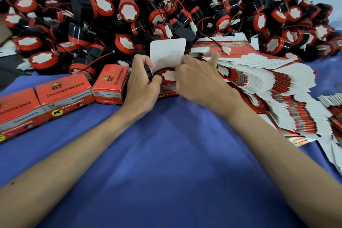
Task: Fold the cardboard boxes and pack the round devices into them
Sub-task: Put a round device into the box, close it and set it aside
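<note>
Round device point(167, 76) sits face-up in the open box point(167, 93), dead centre; lid flap point(167, 50) stands at 12 o'clock. Left hand point(142, 83) grips the 9 o'clock wall, steadying it. Right hand point(196, 79) grips the 3 o'clock side, likely to tuck flaps.

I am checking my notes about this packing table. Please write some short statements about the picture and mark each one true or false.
1. A round device lies inside the open box between the left hand and the right hand. True.
2. The white lid flap is folded shut. False: it stands up.
3. The closed boxes stand to the person's right. False: they stand to the left.
4. The flat boxes lie on the right side. True.
5. The pile of devices lies behind the open box. True.
</note>
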### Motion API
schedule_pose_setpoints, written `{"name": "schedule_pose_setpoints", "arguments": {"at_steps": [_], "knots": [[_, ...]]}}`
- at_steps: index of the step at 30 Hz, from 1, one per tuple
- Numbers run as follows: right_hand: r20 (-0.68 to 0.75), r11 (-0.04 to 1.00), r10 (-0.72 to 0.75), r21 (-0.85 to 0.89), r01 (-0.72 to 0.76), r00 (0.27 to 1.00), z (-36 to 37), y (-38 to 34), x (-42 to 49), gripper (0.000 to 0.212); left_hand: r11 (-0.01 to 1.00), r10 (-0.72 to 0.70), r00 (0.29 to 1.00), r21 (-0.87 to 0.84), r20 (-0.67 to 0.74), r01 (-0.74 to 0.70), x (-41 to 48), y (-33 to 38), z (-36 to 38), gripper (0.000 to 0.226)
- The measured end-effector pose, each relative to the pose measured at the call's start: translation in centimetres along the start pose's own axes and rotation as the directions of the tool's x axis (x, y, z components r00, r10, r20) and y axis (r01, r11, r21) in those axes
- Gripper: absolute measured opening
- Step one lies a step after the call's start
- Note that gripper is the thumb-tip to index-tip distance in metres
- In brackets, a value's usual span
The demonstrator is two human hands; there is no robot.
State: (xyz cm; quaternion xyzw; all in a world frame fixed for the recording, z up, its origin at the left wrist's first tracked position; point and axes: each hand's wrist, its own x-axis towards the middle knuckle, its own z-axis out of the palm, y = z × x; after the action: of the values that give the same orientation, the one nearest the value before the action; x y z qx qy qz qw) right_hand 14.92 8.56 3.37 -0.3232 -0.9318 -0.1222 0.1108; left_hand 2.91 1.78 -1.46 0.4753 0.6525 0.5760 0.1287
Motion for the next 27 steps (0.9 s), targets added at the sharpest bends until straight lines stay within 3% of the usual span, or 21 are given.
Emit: {"name": "schedule_pose_setpoints", "arguments": {"at_steps": [5, 7, 9, 11, 13, 15, 17, 22, 25, 27], "knots": [[-0.043, 0.997, 0.016, -0.081, -0.02, 0.999, 0.5, 0.6, 0.0, 0.019, 1.0, 0.008, 1.0, 0.007, 0.003, -0.008, 0.0, 0.1, -0.1, 0.028], [-0.026, 0.997, 0.081, -0.01, -0.081, 0.996, 0.9, 1.0, 0.3, 0.025, 1.0, 0.0, 1.0, -0.002, 0.004, 0.0, -0.1, 0.2, -0.1, 0.029], [0.023, 0.969, 0.155, 0.19, -0.157, 0.988, 1.0, 1.7, 0.9, 0.031, 1.0, -0.004, 1.0, -0.007, 0.014, 0.004, -0.1, 0.5, -0.2, 0.028], [0.044, 0.864, 0.196, 0.465, -0.194, 0.98, 1.3, 2.5, 0.6, 0.036, 1.0, -0.007, 1.0, -0.019, 0.031, 0.008, -0.1, 0.5, -0.2, 0.028], [-0.029, 0.736, 0.182, 0.667, -0.116, 0.983, 1.8, 2.5, -0.5, 0.047, 1.0, -0.013, 0.999, -0.008, 0.047, 0.014, -0.3, 0.4, -0.1, 0.029], [-0.105, 0.618, 0.191, 0.785, -0.036, 0.976, 2.6, 2.0, -1.9, 0.065, 0.999, -0.034, 0.995, -0.02, 0.094, 0.036, -0.3, 0.5, -0.1, 0.035], [-0.118, 0.538, 0.214, 0.843, -0.016, 0.97, 3.3, 1.4, -2.9, 0.065, 0.996, -0.047, 0.986, -0.061, 0.161, 0.057, -0.1, 0.5, 0.0, 0.042], [-0.253, 0.646, 0.139, 0.756, 0.106, 0.957, 4.1, 0.3, -3.6, 0.033, 0.999, -0.018, 0.973, -0.035, 0.23, 0.027, 0.1, 0.0, 0.1, 0.038], [-0.289, 0.668, 0.164, 0.736, 0.11, 0.943, 4.0, 0.3, -3.7, 0.028, 0.996, 0.067, 0.973, 0.038, 0.22, -0.078, 0.1, 0.0, 0.0, 0.035], [-0.244, 0.642, 0.199, 0.764, 0.062, 0.949, 3.9, 0.3, -3.7, 0.036, 0.986, 0.151, 0.978, -0.093, 0.145, -0.138, -0.2, 0.3, 0.0, 0.048]]}}
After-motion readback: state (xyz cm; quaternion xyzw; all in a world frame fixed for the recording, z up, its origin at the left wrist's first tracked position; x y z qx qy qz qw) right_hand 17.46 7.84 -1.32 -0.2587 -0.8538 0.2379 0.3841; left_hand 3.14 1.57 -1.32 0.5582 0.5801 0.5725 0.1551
